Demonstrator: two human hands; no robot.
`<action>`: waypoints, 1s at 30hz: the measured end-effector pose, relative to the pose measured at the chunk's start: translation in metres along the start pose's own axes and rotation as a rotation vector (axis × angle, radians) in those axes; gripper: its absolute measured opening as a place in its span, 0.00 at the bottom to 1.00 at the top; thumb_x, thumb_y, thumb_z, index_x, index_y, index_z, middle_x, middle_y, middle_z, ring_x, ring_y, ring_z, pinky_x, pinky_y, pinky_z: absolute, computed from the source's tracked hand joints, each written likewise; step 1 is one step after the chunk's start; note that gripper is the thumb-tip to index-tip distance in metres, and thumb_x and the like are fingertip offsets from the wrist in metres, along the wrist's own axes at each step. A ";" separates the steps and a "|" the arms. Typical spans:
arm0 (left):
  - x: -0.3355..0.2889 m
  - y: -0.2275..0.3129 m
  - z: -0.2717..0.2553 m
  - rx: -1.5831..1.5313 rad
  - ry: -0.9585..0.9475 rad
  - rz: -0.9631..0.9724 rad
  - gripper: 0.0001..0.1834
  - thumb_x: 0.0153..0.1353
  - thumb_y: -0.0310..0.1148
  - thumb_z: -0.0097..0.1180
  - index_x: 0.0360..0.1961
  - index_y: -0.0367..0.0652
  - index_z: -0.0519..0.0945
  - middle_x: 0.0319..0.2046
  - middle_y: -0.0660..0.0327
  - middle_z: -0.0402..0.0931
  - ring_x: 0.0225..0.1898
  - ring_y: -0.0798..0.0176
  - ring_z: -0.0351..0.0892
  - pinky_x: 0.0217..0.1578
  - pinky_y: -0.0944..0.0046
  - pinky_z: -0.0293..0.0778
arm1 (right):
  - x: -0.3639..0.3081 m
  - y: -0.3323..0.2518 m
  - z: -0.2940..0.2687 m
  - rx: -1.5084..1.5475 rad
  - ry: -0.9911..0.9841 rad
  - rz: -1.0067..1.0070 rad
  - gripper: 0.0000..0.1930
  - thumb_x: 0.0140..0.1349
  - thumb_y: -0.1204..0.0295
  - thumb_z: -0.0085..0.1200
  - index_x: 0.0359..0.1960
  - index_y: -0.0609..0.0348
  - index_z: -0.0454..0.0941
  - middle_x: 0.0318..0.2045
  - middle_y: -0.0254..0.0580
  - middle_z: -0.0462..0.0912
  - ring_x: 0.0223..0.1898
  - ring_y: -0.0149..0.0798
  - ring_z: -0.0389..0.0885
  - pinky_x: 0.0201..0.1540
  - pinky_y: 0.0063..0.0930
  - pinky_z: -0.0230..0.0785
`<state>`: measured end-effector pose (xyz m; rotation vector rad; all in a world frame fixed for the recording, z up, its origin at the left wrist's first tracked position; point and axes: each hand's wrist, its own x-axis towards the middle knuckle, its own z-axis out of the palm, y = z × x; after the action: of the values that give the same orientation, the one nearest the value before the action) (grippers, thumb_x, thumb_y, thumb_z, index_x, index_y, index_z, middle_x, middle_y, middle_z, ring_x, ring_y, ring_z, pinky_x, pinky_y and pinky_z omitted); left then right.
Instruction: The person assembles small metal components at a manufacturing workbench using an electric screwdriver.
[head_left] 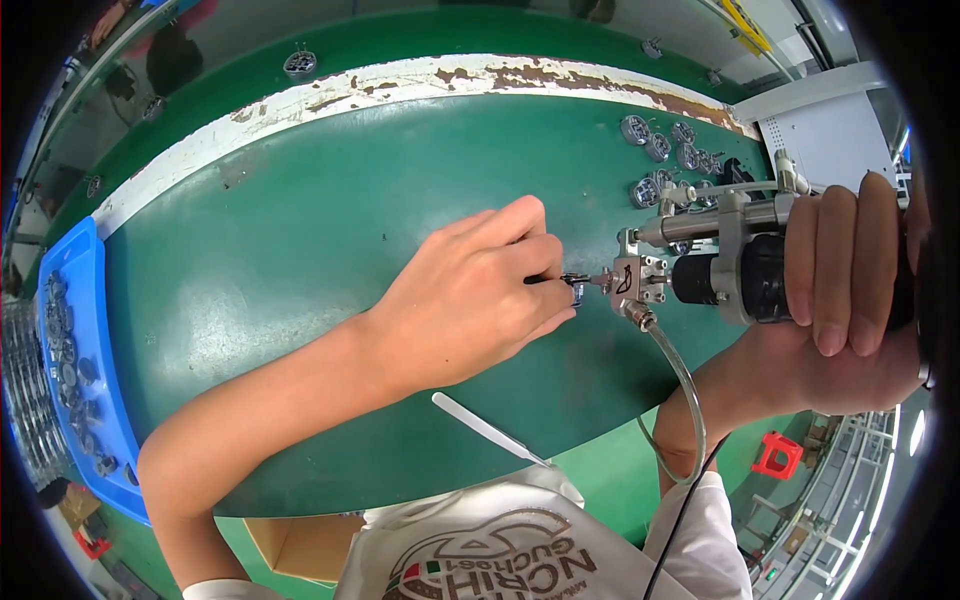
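My left hand (470, 290) reaches across the middle of the bench with its fingers closed on a small metal part (577, 290), mostly hidden by the fingers. The part meets the thin tip of a powered screwdriver (700, 279), which lies sideways. My right hand (840, 265) wraps around the screwdriver's black body. A metal block (630, 279) sits at its front end, and a clear air hose (682, 370) curves down from that block. A slim metal cylinder (715, 222) runs alongside the tool.
Several round metal parts (657, 147) cluster at the far right of the green bench (300, 200). A blue tray (105, 350) with small dark parts stands at the left. White tweezers (487, 428) lie near the front edge. Beyond the worn white rail (420, 85) runs a green belt with parts.
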<state>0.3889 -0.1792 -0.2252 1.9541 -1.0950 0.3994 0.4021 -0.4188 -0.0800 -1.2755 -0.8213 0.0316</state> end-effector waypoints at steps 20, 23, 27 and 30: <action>0.001 -0.001 -0.001 0.025 -0.058 -0.054 0.22 0.44 0.29 0.76 0.43 0.43 0.84 0.35 0.63 0.72 0.36 0.58 0.73 0.33 0.58 0.76 | -0.045 -0.029 -0.039 0.054 -0.049 0.029 0.12 0.69 0.63 0.49 0.38 0.59 0.69 0.09 0.28 0.72 0.07 0.23 0.69 0.11 0.15 0.66; 0.001 0.000 0.000 0.030 -0.060 -0.055 0.23 0.43 0.29 0.76 0.43 0.43 0.84 0.34 0.63 0.72 0.37 0.57 0.73 0.33 0.58 0.76 | -0.044 -0.026 -0.042 0.053 -0.053 0.032 0.12 0.69 0.63 0.50 0.38 0.59 0.69 0.08 0.28 0.72 0.07 0.23 0.69 0.10 0.15 0.66; -0.002 -0.001 -0.001 0.030 -0.074 -0.062 0.23 0.43 0.30 0.76 0.43 0.42 0.84 0.35 0.63 0.72 0.37 0.57 0.73 0.34 0.58 0.76 | -0.054 -0.033 -0.049 0.062 -0.072 0.035 0.12 0.68 0.63 0.50 0.38 0.59 0.69 0.08 0.28 0.72 0.07 0.23 0.70 0.10 0.15 0.66; 0.000 -0.001 0.000 0.016 -0.075 -0.057 0.24 0.43 0.30 0.76 0.44 0.42 0.84 0.35 0.63 0.72 0.36 0.57 0.73 0.34 0.58 0.76 | -0.044 -0.022 -0.034 0.057 -0.080 0.036 0.11 0.68 0.63 0.50 0.37 0.59 0.69 0.08 0.28 0.72 0.06 0.23 0.70 0.10 0.15 0.66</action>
<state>0.3896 -0.1796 -0.2254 2.0242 -1.0837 0.3071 0.3800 -0.4742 -0.0863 -1.2419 -0.8604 0.1342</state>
